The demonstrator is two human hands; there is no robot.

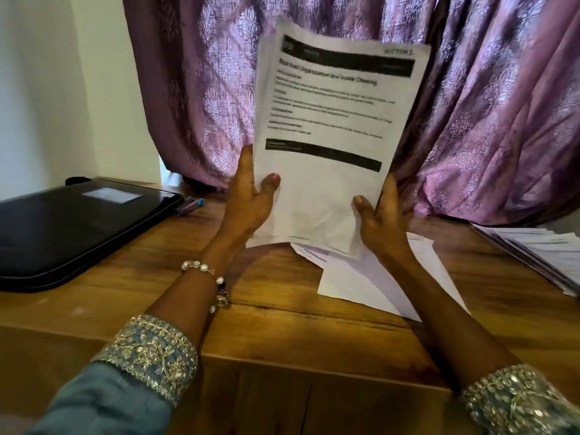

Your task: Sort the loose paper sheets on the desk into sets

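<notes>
I hold a stack of printed sheets [329, 127] upright above the wooden desk [276, 309]. The front page has black bars and blurred text. My left hand [249, 199] grips the stack's lower left edge, thumb on the front page. My right hand [381, 218] grips the lower right edge, thumb on the front and fingers behind. Under the stack, a few loose white sheets [370, 277] lie on the desk, partly hidden by my right forearm. A fanned pile of papers [539, 249] lies at the desk's right edge.
A closed black laptop [72, 227] lies on the desk's left side. A small stapler with a blue tip [190, 205] sits beside it. Purple patterned curtains [489, 120] hang right behind the desk. A white wall stands at the left.
</notes>
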